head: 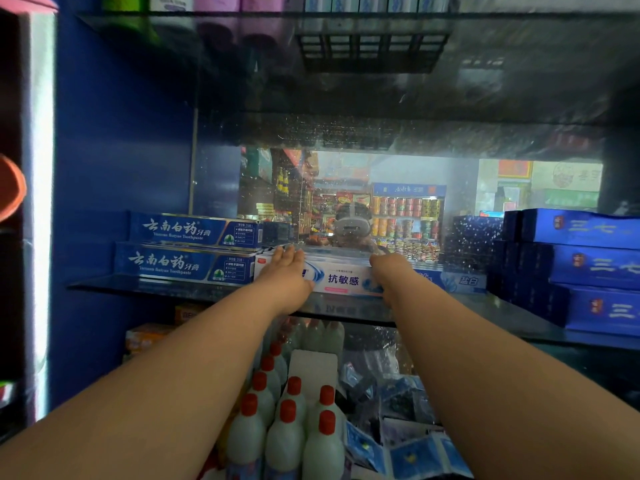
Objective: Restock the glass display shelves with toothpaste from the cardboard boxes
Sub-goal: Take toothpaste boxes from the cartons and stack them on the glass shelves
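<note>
A white and blue toothpaste box (341,277) lies lengthwise along the front of the glass shelf (145,285). My left hand (287,268) rests flat on the box's left part, fingers stretched over its top. My right hand (389,271) presses on the box's right part; its fingers are hidden behind the wrist. A second, similar box (457,280) continues to the right. Two dark blue toothpaste boxes (187,249) are stacked at the shelf's left end. No cardboard box is in view.
Dark blue flat boxes (588,268) are stacked at the shelf's right end. A mirror (398,202) lines the back of the shelf. Below the shelf stand several white bottles with red caps (287,417) and blue packets (408,448). Another glass shelf (346,19) hangs above.
</note>
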